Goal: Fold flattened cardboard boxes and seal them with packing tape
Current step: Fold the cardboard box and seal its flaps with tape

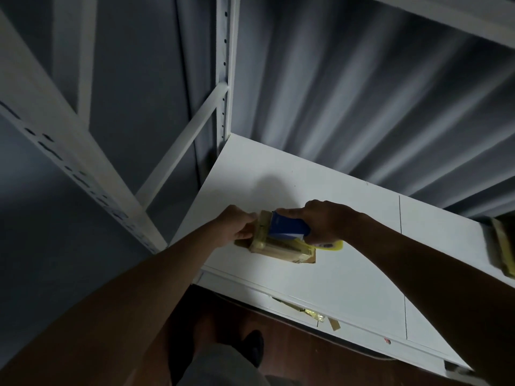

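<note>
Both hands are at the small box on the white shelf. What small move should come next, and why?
Probably draw the blue tape dispenser toward the near edge of the small cardboard box. The right hand grips it on the box's top, the left hand holds the far end steady, and the box rests on the white shelf.

The scene is looking dim and bluish, with soft light falling from above onto the white shelf board (320,274), its brightest surface. The hands are casting a faint shadow on the board beyond them. Wide-angle distortion is bending the shelf posts (69,162) at the left edge, and the curtain (362,93) is smearing with motion blur.
</note>
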